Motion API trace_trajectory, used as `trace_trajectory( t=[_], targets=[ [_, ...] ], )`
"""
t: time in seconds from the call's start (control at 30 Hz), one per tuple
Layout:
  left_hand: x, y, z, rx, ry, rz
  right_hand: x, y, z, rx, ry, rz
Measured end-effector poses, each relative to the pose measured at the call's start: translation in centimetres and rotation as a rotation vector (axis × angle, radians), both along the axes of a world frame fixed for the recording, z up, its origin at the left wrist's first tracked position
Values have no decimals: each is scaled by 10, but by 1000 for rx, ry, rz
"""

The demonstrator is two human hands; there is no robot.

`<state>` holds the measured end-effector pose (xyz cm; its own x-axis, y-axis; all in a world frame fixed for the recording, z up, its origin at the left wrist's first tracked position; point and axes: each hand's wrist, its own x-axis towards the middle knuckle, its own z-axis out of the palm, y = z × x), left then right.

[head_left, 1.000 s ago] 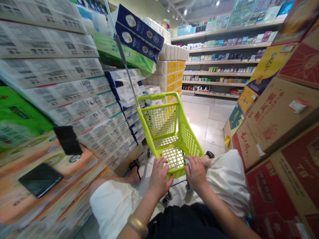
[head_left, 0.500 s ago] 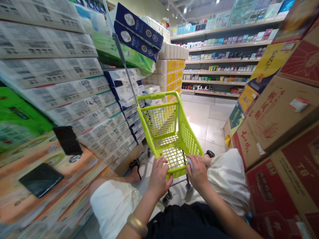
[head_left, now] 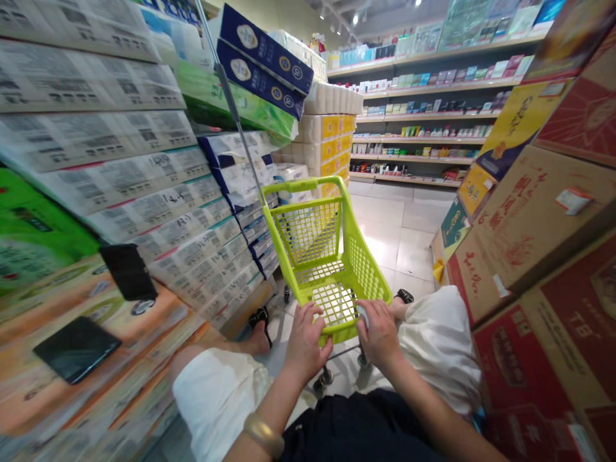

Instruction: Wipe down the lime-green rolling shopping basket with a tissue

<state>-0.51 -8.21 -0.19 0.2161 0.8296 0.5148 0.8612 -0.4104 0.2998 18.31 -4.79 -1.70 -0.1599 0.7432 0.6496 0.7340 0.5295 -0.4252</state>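
Note:
A small lime-green plastic shopping cart (head_left: 327, 247) stands on the tiled aisle floor in front of my knees, its basket holding nothing. My left hand (head_left: 303, 340) curls over the near rim of the basket. My right hand (head_left: 380, 333) grips the same rim a little to the right. A gold bangle (head_left: 262, 435) sits on my left wrist. A thin metal pole (head_left: 231, 102) rises from the cart's far left corner. My legs in white trousers spread to either side of the cart.
Stacked packs of tissue and paper (head_left: 144, 179) wall the left side, with two dark phones (head_left: 77, 346) lying on a low pack. Cardboard cartons (head_left: 534, 244) pile up on the right. Stocked shelves (head_left: 423, 109) line the far end beyond the tiled floor (head_left: 389, 224).
Almost nothing differs; the view has shifted very slightly left and both hands stay on the cart's near rim.

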Motion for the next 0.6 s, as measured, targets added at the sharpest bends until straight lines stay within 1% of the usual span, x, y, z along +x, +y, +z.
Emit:
trace_trajectory(
  t=[0.07,0.2,0.27,0.33,0.47,0.53,0.6],
  targets=[
    [1,1,0,-4,-3,3,-9,-4,0,-9,5,8],
    [-1,1,0,-6,-9,-18,-40,-20,4,-19,-7,161],
    [-3,0,0,-3,-9,-22,-43,-21,5,-19,-17,203],
    [-4,-1,1,-5,-2,-16,-34,-16,5,-6,-18,179],
    [-1,-1,2,-15,1,-7,-9,-3,3,10,-2,39],
    [0,0,1,-10,-4,0,-10,-4,4,2,-1,17],
    [0,1,0,-1,-5,2,-21,-9,6,-4,-9,60]
  ],
)
